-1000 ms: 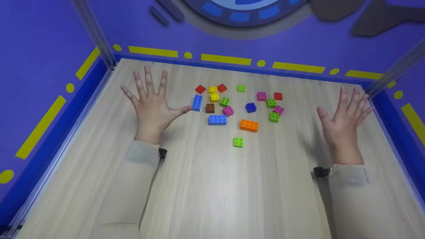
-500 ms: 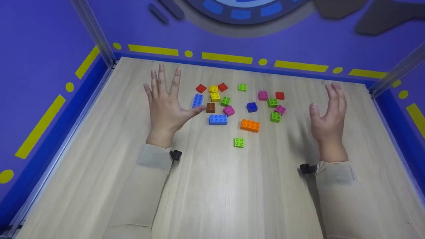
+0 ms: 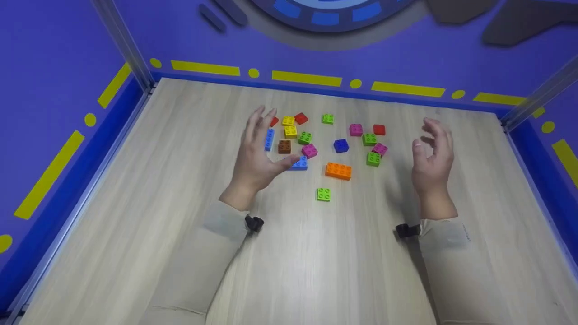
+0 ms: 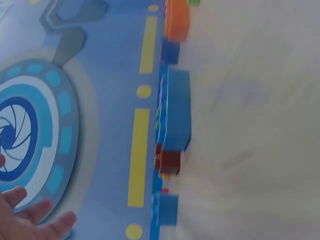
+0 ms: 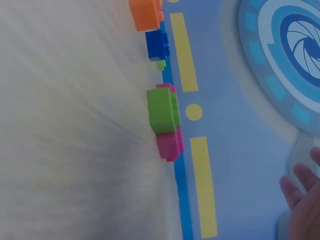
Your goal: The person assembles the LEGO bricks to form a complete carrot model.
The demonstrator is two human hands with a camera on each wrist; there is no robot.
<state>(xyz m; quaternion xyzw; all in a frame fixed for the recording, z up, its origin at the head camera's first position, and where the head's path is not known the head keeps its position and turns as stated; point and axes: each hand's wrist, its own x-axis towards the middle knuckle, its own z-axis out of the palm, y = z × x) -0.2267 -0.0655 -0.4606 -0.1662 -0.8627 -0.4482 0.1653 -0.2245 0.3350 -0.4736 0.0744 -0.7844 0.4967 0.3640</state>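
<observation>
In the head view my left hand (image 3: 256,160) hovers at the left of the scattered toy bricks, fingers loosely bent and thumb apart. Its thumb partly covers a light blue brick (image 3: 300,164), and its fingers overlap the view of another long blue brick (image 3: 269,140). A brown brick (image 3: 284,146) shows between thumb and fingers. Over the table right of the bricks is my right hand (image 3: 432,169), its fingers loosely bent, holding nothing. A green brick (image 3: 373,159) and a pink brick (image 3: 379,149) are closest to it. The left wrist view has the light blue brick (image 4: 178,110) in its middle.
An orange brick (image 3: 338,171) and a lime brick (image 3: 323,194) lie nearer the front of the wooden table (image 3: 293,266). A dark blue brick (image 3: 341,146) sits mid-cluster, with several more bricks behind. Blue-purple panels (image 3: 307,58) border the table's back and sides.
Both hands have moved inward, the left to the right and the right to the left. Their spread fingers have relaxed into a looser bend. The bricks stay put.
</observation>
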